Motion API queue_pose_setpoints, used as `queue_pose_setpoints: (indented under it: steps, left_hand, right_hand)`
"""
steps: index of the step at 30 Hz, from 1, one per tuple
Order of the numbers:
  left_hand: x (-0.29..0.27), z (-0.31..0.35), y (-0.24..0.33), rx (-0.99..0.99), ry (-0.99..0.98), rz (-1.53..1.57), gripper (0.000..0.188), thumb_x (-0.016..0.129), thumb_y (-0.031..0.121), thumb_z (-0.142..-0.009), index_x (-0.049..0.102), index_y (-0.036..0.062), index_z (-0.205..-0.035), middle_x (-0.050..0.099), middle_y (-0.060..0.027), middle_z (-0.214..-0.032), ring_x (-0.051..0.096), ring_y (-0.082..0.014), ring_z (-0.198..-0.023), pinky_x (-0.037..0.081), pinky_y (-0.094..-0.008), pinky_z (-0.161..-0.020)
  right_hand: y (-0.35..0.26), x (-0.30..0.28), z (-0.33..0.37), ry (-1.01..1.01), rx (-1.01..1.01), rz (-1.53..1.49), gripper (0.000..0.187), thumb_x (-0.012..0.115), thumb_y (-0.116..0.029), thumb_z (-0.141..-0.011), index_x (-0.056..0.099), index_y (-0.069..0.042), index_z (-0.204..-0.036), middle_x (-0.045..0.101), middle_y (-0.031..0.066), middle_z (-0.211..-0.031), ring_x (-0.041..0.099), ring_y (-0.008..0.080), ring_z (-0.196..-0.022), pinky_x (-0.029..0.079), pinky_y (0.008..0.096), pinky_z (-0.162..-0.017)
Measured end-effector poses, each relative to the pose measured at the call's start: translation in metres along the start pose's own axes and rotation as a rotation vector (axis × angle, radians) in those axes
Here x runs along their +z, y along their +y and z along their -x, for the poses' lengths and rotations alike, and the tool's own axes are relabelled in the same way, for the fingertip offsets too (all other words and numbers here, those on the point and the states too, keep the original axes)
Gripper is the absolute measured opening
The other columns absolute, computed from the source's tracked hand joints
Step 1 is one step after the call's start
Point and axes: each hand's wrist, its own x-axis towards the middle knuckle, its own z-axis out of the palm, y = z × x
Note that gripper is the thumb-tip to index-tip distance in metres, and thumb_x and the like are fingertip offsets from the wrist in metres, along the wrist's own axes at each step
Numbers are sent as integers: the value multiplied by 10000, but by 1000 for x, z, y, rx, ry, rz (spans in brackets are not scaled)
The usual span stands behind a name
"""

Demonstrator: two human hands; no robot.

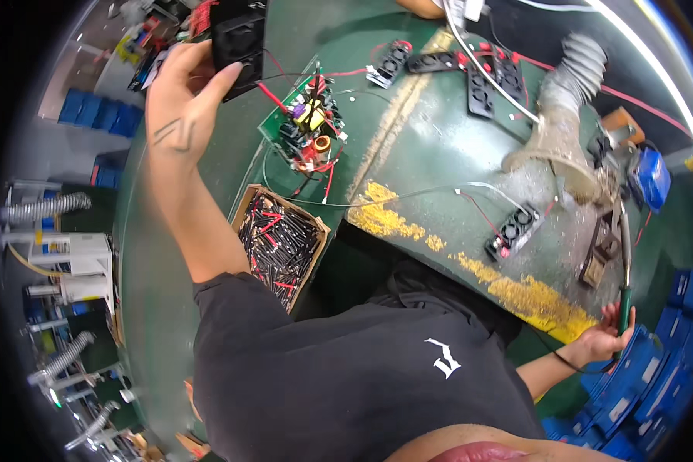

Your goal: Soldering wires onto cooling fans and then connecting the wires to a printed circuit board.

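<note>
My left hand [181,112] is raised at the far left of the bench, its thumb and fingers gripping a black panel with round recesses [240,38]. A green circuit board [308,119] crowded with components lies beside it, and wires run from it toward the panel. Out at the right, my right hand [602,340] is closed around the green handle of a soldering iron [625,304]. The iron's metal shaft points away from me, beside a small metal stand [602,250]. A smaller black panel with round openings [513,231] lies nearer, wired with a thin cable.
Several similar black panels [481,88] lie at the back with red wires. A grey fume-extraction funnel with a ribbed hose [558,127] stands at right. A cardboard box [323,231] holds short black and red wires. Blue bins [624,393] are stacked lower right. Part of another person's hand [423,6] shows at the top.
</note>
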Motion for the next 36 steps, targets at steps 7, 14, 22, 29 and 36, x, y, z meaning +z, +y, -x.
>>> queue_pose_setpoints:
  steps: [7, 14, 22, 29, 36]
  left_hand:
    - [10, 27, 71, 185, -163, 235, 308, 693, -89, -800, 590, -100, -1090, 564, -70, -1047, 573, -144, -940, 467, -264, -857]
    - [27, 42, 107, 358, -265, 319, 517, 710, -165, -719, 583, -88, -1215, 561, -119, -1268, 574, -172, -1046, 452, -286, -939]
    - [91, 58, 153, 511, -536, 265, 411, 704, -112, -701, 590, -77, -1094, 557, -87, -1019, 538, -173, -868, 439, -268, -806]
    - [114, 63, 196, 593, -770, 149, 367, 688, -99, -739, 582, -89, -1090, 529, -71, -1014, 513, -162, -907, 408, -249, -866]
    - [106, 71, 240, 711, -767, 198, 413, 684, -101, -773, 573, -107, -1171, 549, -171, -1241, 553, -228, -1116, 397, -320, -992]
  right_hand:
    - [5, -27, -1, 9, 7, -13, 560, 415, -454, -952, 597, 20, -1190, 694, 222, -938, 686, 256, -727, 556, 311, -655]
    - [-3, -56, 7, 48, -16, -33, 541, 404, -421, -950, 598, 26, -1182, 694, 236, -927, 672, 271, -716, 539, 338, -661]
    - [-16, -79, 15, 94, -39, -5, 531, 389, -407, -952, 600, 26, -1176, 702, 230, -893, 670, 255, -698, 552, 317, -666]
    - [-12, -106, 14, 82, -51, -55, 532, 353, -367, -973, 584, 67, -1178, 702, 247, -912, 679, 267, -692, 564, 328, -644]
    - [-20, -118, 15, 158, -80, -40, 564, 355, -398, -963, 568, 87, -1157, 698, 261, -888, 688, 266, -665, 580, 331, -613]
